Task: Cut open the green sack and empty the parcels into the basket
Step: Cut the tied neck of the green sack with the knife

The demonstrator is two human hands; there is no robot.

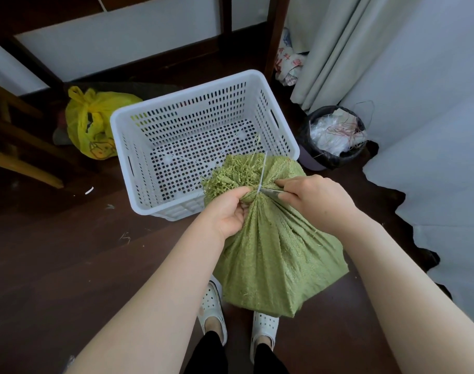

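Standing on the dark floor between the person's feet, the soft green woven plastic sack point(273, 255) leans on the near right corner of the empty white perforated plastic basket point(192, 136). Left hand point(230, 211) is clenched around the bunched neck just below the frayed top; right hand point(314, 195) is wrapped around a small metal blade point(269, 193) touching the white zip tie point(260, 176). Fabric looks floppy and slippery, load lumpy, probably moderate weight. Best hold: neck now, bottom corners for tipping.

basket point(203, 125) open above, sack point(273, 244) (upright) beside
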